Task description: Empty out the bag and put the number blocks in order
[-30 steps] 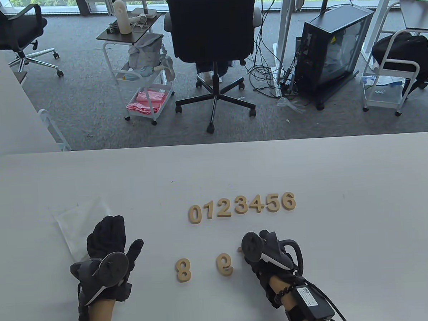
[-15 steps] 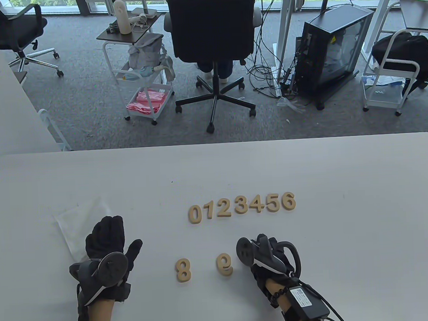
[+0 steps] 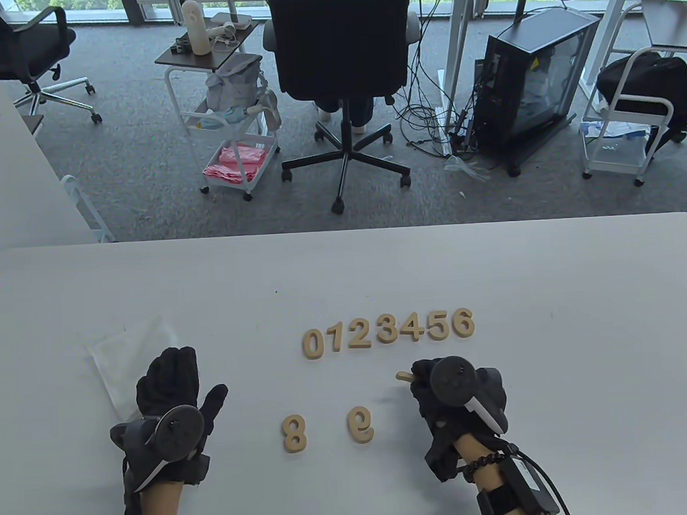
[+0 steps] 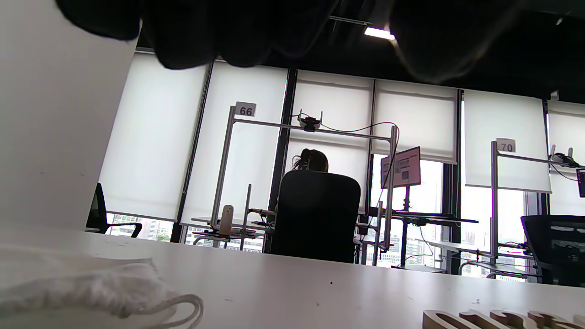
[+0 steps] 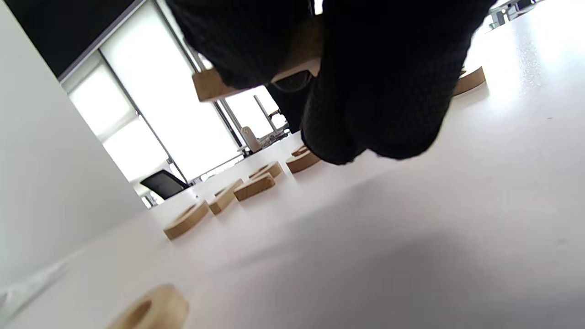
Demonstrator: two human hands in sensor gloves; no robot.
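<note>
On the far left the emptied bag (image 3: 131, 360) lies flat on the desk (image 3: 582, 314), and my left hand (image 3: 169, 393) rests just beside it with its fingers (image 3: 165, 370) spread flat, gripping nothing. The bag is done with, I judge, so the sorting is the step in hand.

Moving right, the row of blocks (image 3: 389, 331) reads 0 through 6, each just beside the next. Nearer me, the 8 block (image 3: 294, 433) and the 9 block (image 3: 361, 424) lie loose and apart from the row.

Further right, my right hand (image 3: 454, 395) is lifted off the desk, its fingers (image 5: 374, 91) curled around a wooden block (image 5: 256, 77). I take it to be the 7, since that is the only numeral missing, but I cannot read its shape.

The next move calls for carrying it past the 6 block (image 3: 463, 323) and laying it down just beside it, upright and level with the row, without nudging the 6.

In the table view only a tip of the held block peeks out. The left wrist view catches just the row's tops at its bottom edge.
</note>
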